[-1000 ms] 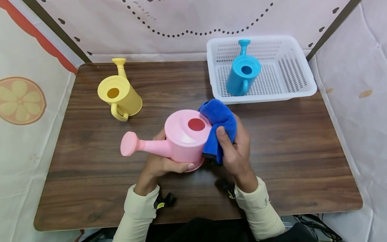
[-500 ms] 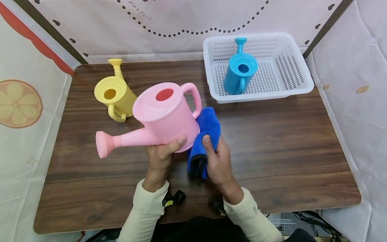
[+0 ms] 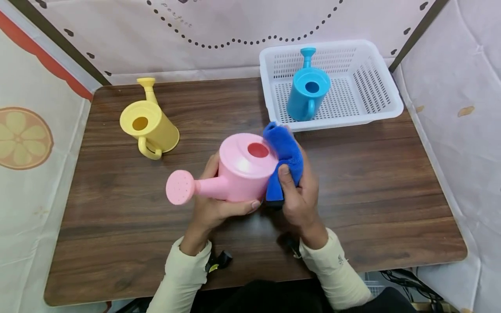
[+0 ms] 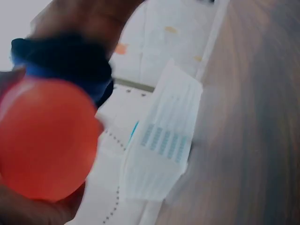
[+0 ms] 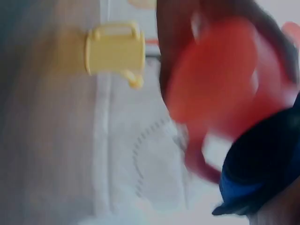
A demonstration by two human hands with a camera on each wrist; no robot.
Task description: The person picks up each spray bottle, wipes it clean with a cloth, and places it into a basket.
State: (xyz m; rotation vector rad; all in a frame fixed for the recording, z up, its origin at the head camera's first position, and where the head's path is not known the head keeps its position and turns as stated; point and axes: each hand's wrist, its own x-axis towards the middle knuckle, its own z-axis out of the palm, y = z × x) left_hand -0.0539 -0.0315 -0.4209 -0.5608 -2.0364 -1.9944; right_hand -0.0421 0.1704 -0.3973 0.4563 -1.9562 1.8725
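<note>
Wood-grained table (image 3: 375,195) between pale patterned walls (image 3: 242,61)

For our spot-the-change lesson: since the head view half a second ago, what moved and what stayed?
The pink watering can moved rightward, its spout end now facing the camera more. The blue cloth went from the can's base up its side. The left hand still holds the can, the right hand the cloth. The yellow can and the blue can in the basket stayed put.
</note>
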